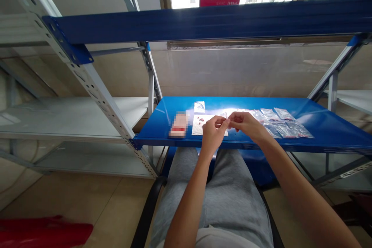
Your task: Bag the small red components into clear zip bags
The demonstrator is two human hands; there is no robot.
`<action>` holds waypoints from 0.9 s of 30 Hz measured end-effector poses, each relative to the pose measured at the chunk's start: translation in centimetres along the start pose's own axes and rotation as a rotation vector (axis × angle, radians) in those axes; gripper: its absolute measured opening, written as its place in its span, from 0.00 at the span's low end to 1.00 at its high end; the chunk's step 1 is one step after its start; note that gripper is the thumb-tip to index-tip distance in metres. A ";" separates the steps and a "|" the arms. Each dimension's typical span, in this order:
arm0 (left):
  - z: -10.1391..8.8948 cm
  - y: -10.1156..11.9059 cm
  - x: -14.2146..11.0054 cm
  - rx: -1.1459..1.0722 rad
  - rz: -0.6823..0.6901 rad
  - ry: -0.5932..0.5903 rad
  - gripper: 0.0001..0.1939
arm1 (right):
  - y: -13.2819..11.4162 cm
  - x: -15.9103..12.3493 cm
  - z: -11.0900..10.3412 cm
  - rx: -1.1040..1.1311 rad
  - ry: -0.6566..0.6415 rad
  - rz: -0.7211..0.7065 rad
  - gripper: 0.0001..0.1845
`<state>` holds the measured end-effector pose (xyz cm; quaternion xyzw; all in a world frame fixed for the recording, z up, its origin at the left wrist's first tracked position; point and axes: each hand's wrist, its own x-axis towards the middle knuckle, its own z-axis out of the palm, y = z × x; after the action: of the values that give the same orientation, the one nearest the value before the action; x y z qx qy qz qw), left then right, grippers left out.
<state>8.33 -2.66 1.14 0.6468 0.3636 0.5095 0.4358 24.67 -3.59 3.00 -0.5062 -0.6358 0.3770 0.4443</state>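
Head view — blue shelf (154,131), plastic bags (284,114)

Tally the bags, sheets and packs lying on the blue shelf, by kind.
Clear plastic bags: 7
White sheet: 1
Blurred red-and-white pack: 1
Total: 9

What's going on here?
A seated person is working at a blue metal shelf. Their left hand and right hand meet above a white sheet dotted with small red pieces, pinching a small clear item that's hard to make out. Small clear bags lie in rows to the right, another clear bag sits beyond the sheet, and a blurred package lies to its left.
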 end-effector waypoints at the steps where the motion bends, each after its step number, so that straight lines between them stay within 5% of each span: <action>1: 0.0 0.0 0.0 0.013 -0.004 0.014 0.08 | 0.1 0.0 0.2 -0.009 0.009 -0.003 0.17; 8: -0.5 0.1 0.1 0.078 0.020 0.045 0.08 | 0.1 0.0 0.7 -0.063 -0.009 -0.052 0.12; 18: -0.7 0.1 -0.1 0.141 0.059 0.011 0.10 | -0.6 -0.5 0.8 0.212 -0.134 0.141 0.15; 27: -0.6 0.3 -0.4 0.562 0.173 0.050 0.10 | -0.8 -0.7 1.4 0.067 -0.013 0.089 0.10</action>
<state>7.68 -3.03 1.31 0.7580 0.4445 0.4398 0.1855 23.18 -4.43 3.14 -0.5165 -0.6024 0.4209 0.4396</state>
